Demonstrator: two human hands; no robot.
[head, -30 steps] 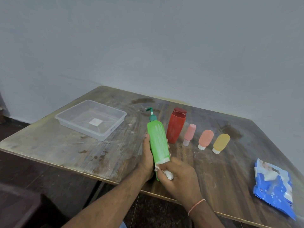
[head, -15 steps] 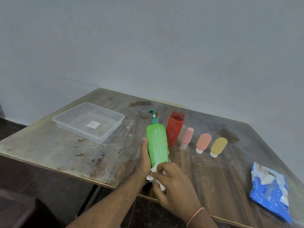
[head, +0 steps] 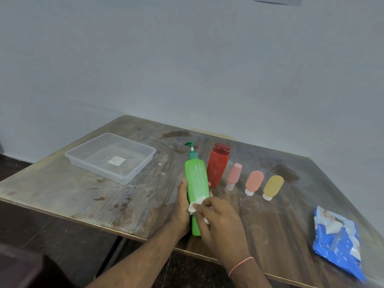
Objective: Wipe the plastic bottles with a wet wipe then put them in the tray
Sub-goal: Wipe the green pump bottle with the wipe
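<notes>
Left hand [head: 182, 206] wrapped round the lower body of the green pump bottle [head: 197, 183], fingers curled behind it, thumb along the near side. Bottle held just above the near desk [head: 83, 196] edge, tilted; long axis runs from its base by the wrists up and away to the pump head [head: 190, 149], leaning slightly left.

Right hand [head: 218, 219] pinches a bunched white wet wipe [head: 195, 204] against the bottle's front, about midway down the body. Streaks show on the green surface above the wipe.

Judgement: wiping of the first bottle is under way; the upper body and pump look unreached.

Clear plastic tray [head: 133, 178] lies well apart to the left and farther back, nothing in it but a white label on the floor. It sits on the left hand's side, so that hand, already gripping the bottle, is the nearer one for the transfer.

Waiting to the right in a row: red bottle [head: 217, 167] upright just behind the green one, then pink tube [head: 234, 176], coral tube [head: 254, 181], yellow tube [head: 272, 187], caps down. Blue wipes pack [head: 338, 242] at far right.
</notes>
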